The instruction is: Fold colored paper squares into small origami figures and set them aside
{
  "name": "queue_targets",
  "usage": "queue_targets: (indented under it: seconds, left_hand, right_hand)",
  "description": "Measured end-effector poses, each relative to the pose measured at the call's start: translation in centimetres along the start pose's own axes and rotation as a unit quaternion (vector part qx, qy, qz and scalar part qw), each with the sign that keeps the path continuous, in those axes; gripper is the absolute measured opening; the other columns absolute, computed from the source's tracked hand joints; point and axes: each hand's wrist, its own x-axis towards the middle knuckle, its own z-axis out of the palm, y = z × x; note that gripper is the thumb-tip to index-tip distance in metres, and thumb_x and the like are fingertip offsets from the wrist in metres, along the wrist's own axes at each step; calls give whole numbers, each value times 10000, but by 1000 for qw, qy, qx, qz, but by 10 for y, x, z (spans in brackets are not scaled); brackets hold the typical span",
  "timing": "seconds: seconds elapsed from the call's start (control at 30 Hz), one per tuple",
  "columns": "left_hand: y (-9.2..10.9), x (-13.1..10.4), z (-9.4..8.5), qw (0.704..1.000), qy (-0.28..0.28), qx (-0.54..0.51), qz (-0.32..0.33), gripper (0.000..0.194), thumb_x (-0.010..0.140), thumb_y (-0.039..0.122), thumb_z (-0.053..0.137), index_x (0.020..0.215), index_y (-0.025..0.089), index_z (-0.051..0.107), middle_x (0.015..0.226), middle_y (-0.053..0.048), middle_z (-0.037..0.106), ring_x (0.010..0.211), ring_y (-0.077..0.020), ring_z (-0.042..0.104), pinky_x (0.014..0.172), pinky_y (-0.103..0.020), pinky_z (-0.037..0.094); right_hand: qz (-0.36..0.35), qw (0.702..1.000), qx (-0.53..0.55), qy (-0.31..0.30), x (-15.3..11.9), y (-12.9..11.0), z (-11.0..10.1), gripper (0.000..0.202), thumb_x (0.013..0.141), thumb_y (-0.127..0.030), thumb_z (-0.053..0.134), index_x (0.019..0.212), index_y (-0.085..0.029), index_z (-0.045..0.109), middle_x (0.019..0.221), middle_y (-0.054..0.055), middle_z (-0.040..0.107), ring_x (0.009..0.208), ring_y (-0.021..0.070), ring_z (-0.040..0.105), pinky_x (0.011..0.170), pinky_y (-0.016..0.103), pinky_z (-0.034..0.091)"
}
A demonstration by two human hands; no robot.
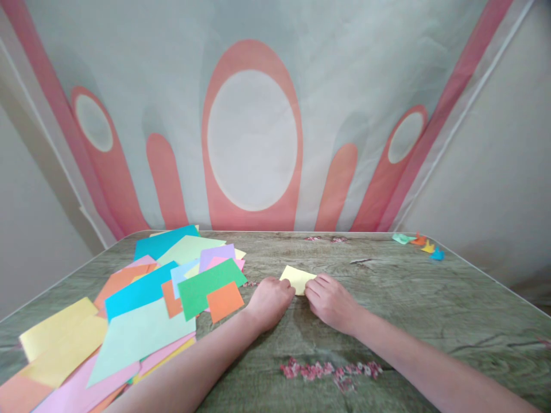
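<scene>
Across a grey-green, wood-grain tabletop (408,304), a person's bare left hand (270,301) and bare right hand (332,301) pinch opposite ends of a small, pale-yellow sheet of paper (297,279). It lies between the curled fingers, long axis running roughly from hand to hand, neither clearly nearer; thumb placement is hard to make out.

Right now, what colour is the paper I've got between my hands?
The paper is pale yellow, best seen in the head view.

Sheets (144,332) overlap left; figures (427,248) (perhaps touching) sit right.
</scene>
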Motion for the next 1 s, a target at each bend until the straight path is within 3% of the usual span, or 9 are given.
queue_targets:
  seconds: [0.33, 0.53, 0.8, 1.0]
  left_hand:
    - [-2, -2, 0, 1000, 2, -15, 21, 178, 869, 180, 430, 770, 142, 574, 764, -68, 581, 701, -194, 572, 654, -325, 453]
    - [-3, -6, -4, 999, 10, -32, 26, 251, 905, 271, 365, 867, 169, 592, 818, -64, 576, 729, -198, 569, 666, -325, 453]
    - [-4, -8, -1, 998, 12, -53, 19, 270, 917, 299, 336, 951, 181, 577, 888, -72, 570, 825, -196, 575, 764, -325, 446]
    - [-6, -8, 2, 995, 22, -96, 21, 260, 913, 297, 353, 1053, 194, 546, 977, -67, 570, 921, -196, 562, 830, -313, 430]
  right_hand:
    - [20, 996, 83, -6, -4, 3, 4, 196, 883, -124, 395, 810, -158, 574, 792, 51, 572, 755, 165, 505, 719, 305, 363]
    - [85, 965, 249, -3, -8, 11, 1, 134, 858, -237, 507, 955, -176, 577, 911, 50, 592, 844, 157, 544, 743, 266, 421]
    - [47, 938, 343, -22, -9, 28, -2, 91, 825, -194, 546, 826, -183, 636, 895, 42, 620, 848, 139, 569, 784, 272, 439]
    - [133, 921, 367, -18, -8, 29, 2, 189, 886, -234, 457, 805, -168, 615, 799, 28, 613, 751, 131, 563, 708, 254, 441]
